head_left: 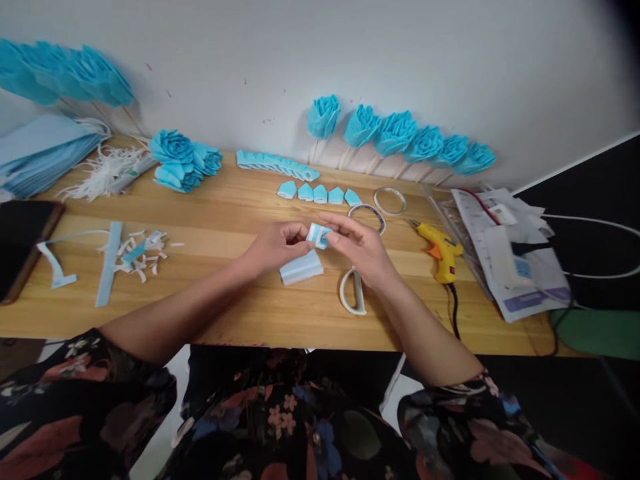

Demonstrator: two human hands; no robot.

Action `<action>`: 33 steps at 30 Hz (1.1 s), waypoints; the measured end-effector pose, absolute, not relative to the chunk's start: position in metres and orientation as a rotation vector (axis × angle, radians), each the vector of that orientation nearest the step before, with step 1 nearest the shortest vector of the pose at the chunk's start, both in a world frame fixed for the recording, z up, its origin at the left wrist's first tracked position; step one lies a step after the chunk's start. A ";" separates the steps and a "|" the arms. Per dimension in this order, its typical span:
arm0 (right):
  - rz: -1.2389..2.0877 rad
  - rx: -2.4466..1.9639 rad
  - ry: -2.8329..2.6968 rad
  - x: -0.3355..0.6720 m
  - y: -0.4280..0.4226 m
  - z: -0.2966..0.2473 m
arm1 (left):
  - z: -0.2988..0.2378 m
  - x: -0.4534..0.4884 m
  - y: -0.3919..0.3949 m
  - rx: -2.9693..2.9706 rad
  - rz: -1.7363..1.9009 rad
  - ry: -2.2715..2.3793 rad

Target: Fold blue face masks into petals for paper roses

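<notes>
Between both hands is a small folded piece of blue-and-white fabric (319,235), held above the table. My left hand (280,247) pinches its left edge between thumb and fingers. My right hand (361,248) grips the right side, thumb in front and fingers behind. Just below them a pale blue folded strip (301,268) lies on the wood. Beside my right wrist is a white ring-shaped handle (354,293), partly covered by the hand. Beyond the hands stands a row of small blue pointed pieces (320,194), with a longer row of overlapping folded pieces (277,165) behind it.
A yellow glue gun (440,250) lies right, near two tape rings (390,200) and papers (530,287). Blue fabric flowers (395,133) on sticks lean on the wall. Left are a mask stack (45,157), white cords (107,172), scraps (143,253) and a dark phone (25,247).
</notes>
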State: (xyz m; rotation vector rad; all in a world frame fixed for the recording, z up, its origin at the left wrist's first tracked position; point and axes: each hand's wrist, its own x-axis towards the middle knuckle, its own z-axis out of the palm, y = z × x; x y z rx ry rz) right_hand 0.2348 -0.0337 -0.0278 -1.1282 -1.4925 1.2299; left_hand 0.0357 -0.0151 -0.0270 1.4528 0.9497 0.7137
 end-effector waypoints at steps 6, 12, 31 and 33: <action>1.193 -1.157 -1.516 0.231 -0.033 -0.031 | -0.033 0.039 -0.020 1.574 0.741 0.892; 1.201 -1.153 -1.527 0.229 -0.035 -0.028 | -0.032 0.040 -0.020 1.638 0.755 0.926; 1.205 -1.152 -1.475 0.235 -0.028 -0.034 | -0.033 0.036 -0.012 1.415 0.811 0.930; 1.201 -1.152 -1.471 0.234 -0.028 -0.034 | -0.033 0.036 -0.010 1.391 0.810 0.939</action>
